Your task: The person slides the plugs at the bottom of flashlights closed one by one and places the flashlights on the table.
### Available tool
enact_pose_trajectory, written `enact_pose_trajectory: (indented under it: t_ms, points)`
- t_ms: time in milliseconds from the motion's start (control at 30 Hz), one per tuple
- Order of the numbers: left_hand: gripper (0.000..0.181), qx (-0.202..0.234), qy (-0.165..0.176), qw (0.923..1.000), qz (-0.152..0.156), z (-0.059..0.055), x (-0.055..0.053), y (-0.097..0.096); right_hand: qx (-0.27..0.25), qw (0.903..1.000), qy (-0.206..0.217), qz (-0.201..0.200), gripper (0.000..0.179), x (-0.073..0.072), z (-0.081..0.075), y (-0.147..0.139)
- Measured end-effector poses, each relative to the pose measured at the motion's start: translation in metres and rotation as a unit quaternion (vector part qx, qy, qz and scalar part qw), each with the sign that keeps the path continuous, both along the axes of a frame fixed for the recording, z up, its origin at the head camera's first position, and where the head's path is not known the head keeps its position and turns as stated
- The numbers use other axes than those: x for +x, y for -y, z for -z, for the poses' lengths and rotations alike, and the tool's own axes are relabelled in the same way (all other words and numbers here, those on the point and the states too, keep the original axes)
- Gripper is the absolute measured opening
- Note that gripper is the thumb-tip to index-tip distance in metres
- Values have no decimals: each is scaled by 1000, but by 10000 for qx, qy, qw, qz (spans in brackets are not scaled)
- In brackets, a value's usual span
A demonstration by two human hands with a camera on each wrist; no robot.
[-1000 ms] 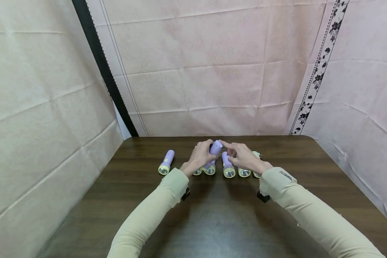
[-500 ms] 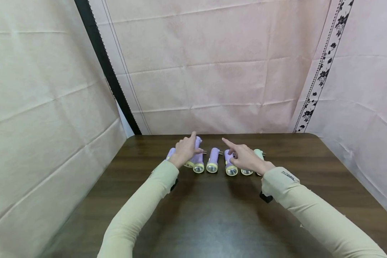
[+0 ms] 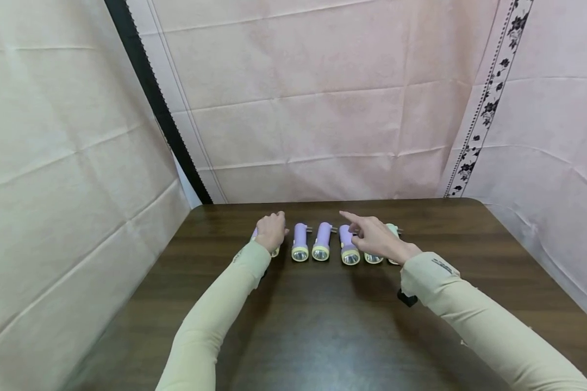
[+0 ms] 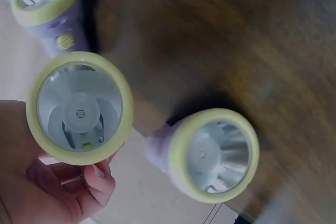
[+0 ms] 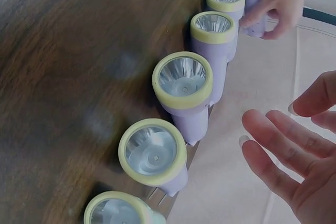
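One purple torch [image 3: 275, 253] is now being held by the left grip [image 3: 271, 230] alone: in the head view, where both hands were meeting on it a second ago, the left grip is keeping it low, between the leftmost torch [image 3: 254, 234] and the rest of the row of torches [image 3: 300, 242]; whether it is touching the surface [image 3: 303, 326] is staying unclear. Empty, the right grip [image 3: 374, 237] is hovering around the right part of the row, index finger pointing out, a mint torch [image 3: 393, 228] showing partly behind it. In the left wrist view, curled fingers are gripping the purple torch from behind, its yellow-rimmed lens facing the wrist, and the leftmost torch is lying apart from it. In the right wrist view, the right grip is holding nothing, fingers loosely spread, clear of the row; the shift is apparently filling the gap at the left, making the spacing more even
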State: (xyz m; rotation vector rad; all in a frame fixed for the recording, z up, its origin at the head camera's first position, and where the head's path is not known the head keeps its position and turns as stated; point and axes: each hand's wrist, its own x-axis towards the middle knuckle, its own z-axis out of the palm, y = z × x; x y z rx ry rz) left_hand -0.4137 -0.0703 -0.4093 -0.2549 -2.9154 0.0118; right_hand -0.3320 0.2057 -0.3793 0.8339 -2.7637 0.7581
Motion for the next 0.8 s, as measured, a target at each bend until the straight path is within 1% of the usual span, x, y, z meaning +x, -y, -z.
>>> enact_pose_trajectory:
  t_ms: [167,367,467,567,667,800]
  points:
    - [37,-471,107,9988,-35,14,-3,0,8,9999,97,64,68,2,1,-2]
    - [39,-744,283,9967,-180,23,-6,-2,67,9999,126,81,67,3,0,-2]
    - [41,-769,369,9961,-214,26,-8,-3,58,9998,150,72,66,3,0,-3]
    - [42,-773,411,9959,-225,26,-10,-4,32,9999,66,82,65,2,-1,-5]
    - [43,-717,450,9961,-246,24,-11,-4,9,9999,-20,112,64,2,-2,-7]
    - [43,-564,496,9969,-232,23,-12,-5,8,9999,19,163,62,2,-3,-12]
